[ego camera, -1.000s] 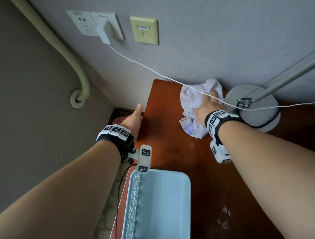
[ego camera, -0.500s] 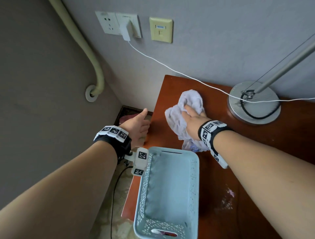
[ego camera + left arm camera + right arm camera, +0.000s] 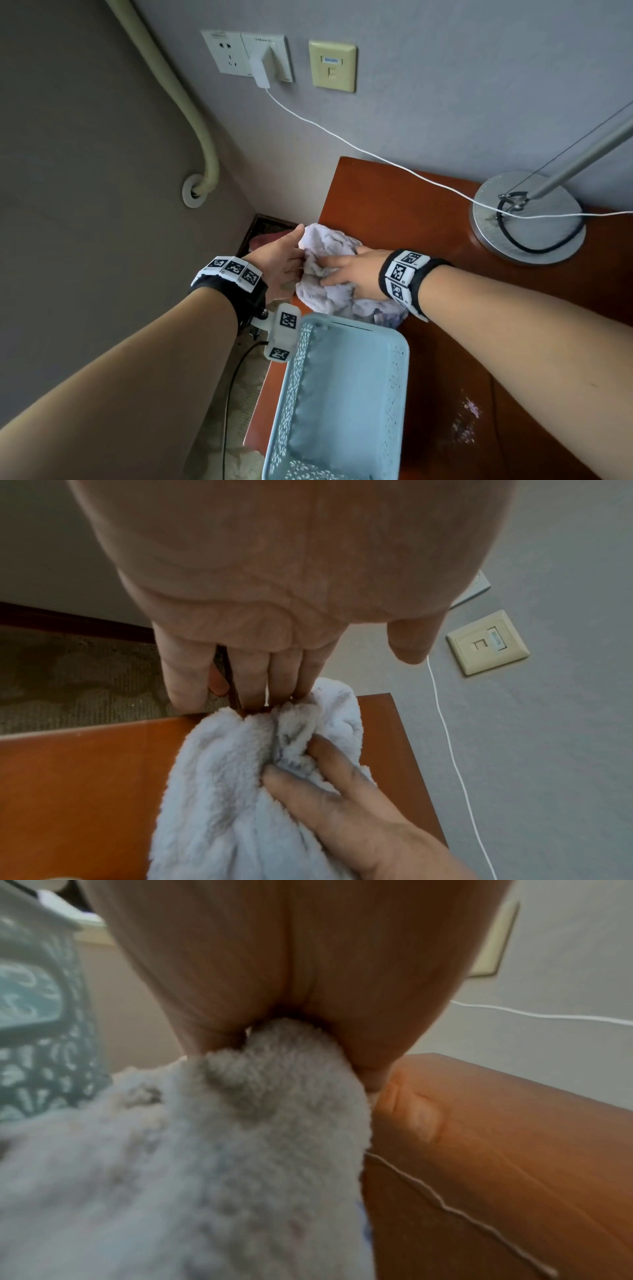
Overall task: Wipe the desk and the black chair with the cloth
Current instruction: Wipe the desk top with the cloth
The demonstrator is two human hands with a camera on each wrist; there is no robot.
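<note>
A fluffy white cloth [image 3: 329, 246] lies bunched at the left edge of the red-brown desk [image 3: 394, 212]. My right hand [image 3: 349, 274] presses down on it with fingers stretched out toward the left. My left hand [image 3: 284, 263] is at the desk's left edge, its straight fingers touching the cloth's end. The left wrist view shows those fingers [image 3: 284, 680] meeting the cloth [image 3: 222, 777] at the desk's rim, with the right hand [image 3: 342, 804] on top. In the blurred right wrist view the cloth [image 3: 205, 1150] bulges under my palm [image 3: 274, 961]. No black chair is in view.
A light blue perforated basket [image 3: 404, 377] stands on the desk just in front of the cloth. A round grey lamp base [image 3: 527, 219] sits at the back right. A white cable [image 3: 376, 157] runs from the wall sockets [image 3: 250, 53] across the desk. Carpeted floor lies left of the desk.
My right hand has swept the cloth from beside the lamp base leftward and nearer, to the desk's left edge. My left hand now touches the cloth.
</note>
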